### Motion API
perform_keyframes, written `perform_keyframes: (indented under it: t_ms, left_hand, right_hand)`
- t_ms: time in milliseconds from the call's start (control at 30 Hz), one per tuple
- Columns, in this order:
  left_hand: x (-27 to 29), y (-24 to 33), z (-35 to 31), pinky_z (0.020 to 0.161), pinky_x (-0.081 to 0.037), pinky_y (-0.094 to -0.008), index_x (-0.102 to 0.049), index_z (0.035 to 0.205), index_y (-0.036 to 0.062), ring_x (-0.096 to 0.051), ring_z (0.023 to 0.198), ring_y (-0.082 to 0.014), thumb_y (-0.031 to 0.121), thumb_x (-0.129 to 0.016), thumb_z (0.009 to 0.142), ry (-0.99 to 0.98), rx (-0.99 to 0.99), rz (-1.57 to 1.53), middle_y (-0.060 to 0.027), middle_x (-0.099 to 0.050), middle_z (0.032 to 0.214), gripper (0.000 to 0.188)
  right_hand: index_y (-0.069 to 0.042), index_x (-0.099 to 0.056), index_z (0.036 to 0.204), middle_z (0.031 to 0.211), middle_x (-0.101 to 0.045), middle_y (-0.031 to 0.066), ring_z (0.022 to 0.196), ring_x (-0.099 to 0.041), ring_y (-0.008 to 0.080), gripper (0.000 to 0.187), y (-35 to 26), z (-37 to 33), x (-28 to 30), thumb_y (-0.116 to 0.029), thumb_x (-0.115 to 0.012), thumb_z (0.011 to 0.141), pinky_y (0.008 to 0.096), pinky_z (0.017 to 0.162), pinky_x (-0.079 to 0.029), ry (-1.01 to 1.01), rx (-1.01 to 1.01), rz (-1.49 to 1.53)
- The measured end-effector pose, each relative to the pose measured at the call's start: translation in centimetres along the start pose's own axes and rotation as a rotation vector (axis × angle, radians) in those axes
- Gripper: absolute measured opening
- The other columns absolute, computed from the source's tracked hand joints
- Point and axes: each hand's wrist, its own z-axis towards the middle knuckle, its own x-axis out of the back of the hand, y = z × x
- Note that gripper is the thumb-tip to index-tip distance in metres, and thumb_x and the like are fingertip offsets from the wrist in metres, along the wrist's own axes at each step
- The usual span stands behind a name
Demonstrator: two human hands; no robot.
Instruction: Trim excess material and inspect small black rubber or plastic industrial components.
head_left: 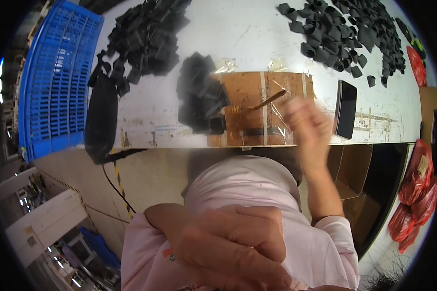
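Head-worn fisheye facing down
Table [223, 34] toward twelve o'clock; blurred left hand [238, 242], near six, seems nearest the lens.

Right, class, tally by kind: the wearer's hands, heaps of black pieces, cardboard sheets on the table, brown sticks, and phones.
Left hand, right hand: 2
Left heap, middle heap, right heap: 3
Cardboard sheet: 1
Brown stick: 1
Phone: 1
Total: 8

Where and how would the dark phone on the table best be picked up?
Probably by its two long edges near the middle, thumb and fingers opposed, the right hand coming from above and the person's side. The phone looks flat and slab-shaped, its long edges running away from the person, its near end close to the table's front edge.
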Motion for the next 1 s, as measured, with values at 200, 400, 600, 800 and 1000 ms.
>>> perform_keyframes:
  t_ms: [200,400,600,800,1000]
  left_hand:
    - [0.0,2.0,-0.4,0.045,-0.035,-0.0205,-0.066,0.078,-0.0029,-0.053,0.054,-0.0115,0.005,-0.068,0.072,0.264,0.296,-0.429,-0.0079,-0.057,0.069,0.011]
    - [0.5,4.0,0.4,0.045,-0.033,-0.0198,-0.063,0.071,-0.0028,-0.049,0.053,-0.0106,0.007,-0.064,0.075,0.088,0.399,0.006,-0.0075,-0.055,0.067,0.01]
    - [0.1,1.1,-3.3,0.062,-0.037,-0.0244,-0.064,0.083,-0.0037,-0.05,0.078,-0.0189,0.022,-0.06,0.079,0.293,0.135,-0.554,-0.0201,-0.053,0.095,0.026]
    - [0.6,-1.1,-5.0,0.089,-0.035,-0.0411,-0.063,0.096,0.0008,-0.038,0.108,-0.0389,0.039,-0.054,0.083,-0.226,0.297,-1.124,-0.0351,-0.029,0.122,0.041]
    - [-2.8,-2.7,-4.6,0.091,-0.035,-0.0415,-0.066,0.092,0.0057,-0.037,0.112,-0.0385,0.039,-0.058,0.08,-0.123,-0.041,-1.139,-0.0306,-0.029,0.125,0.036]
  right_hand:
    - [-0.002,-0.056,0.075,0.068,-0.056,0.0141,0.06,-0.057,0.0311,0.018,6.4,-2.2,-6.1,-0.018,-0.064,0.075,0.038,0.051,-0.045,-0.363,0.203,-0.68]
    - [-0.002,-0.049,0.082,0.082,-0.049,0.0161,0.075,-0.053,0.0319,0.02,9.8,-0.7,-9.0,-0.016,-0.062,0.074,0.0381,0.057,-0.046,-0.285,0.387,-0.953]
    - [-0.002,-0.048,0.088,0.074,-0.054,0.0142,0.064,-0.056,0.0309,0.021,9.1,-2.4,-7.5,-0.006,-0.063,0.073,0.0387,0.055,-0.045,-0.138,0.385,-0.737]
    - [-0.001,-0.053,0.103,0.077,-0.059,0.0091,0.062,-0.057,0.0133,0.032,5.4,-4.2,-5.1,0.002,-0.064,0.073,0.0257,0.057,-0.046,-0.016,0.1,-0.308]
    - [0.002,-0.057,0.082,0.077,-0.056,0.0088,0.065,-0.051,0.0145,0.013,3.8,-3.9,-3.2,0.004,-0.062,0.071,0.0249,0.058,-0.041,0.092,0.217,-0.168]
